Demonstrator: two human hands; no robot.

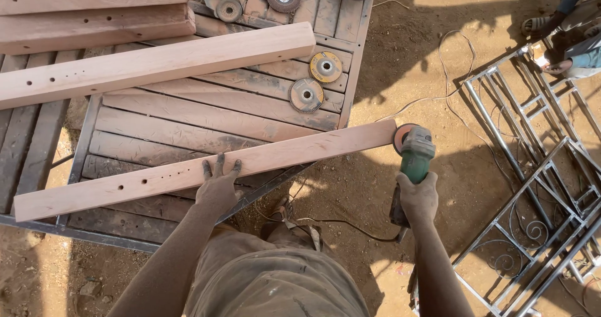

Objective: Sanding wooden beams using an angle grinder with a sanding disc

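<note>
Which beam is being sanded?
On the slatted bench lie several wooden beams. It is the nearest beam, overhanging the front edge. Unlike the others, the left hand presses on it and the green grinder in the right hand meets its end.

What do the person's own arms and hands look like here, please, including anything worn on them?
Both arms are bare from the hands up to the picture's lower edge: no sleeves, gloves, watch or rings show. The left hand and right hand are coated in fine dust, darker on the left fingertips. Dusty khaki clothing shows between the arms.
</note>
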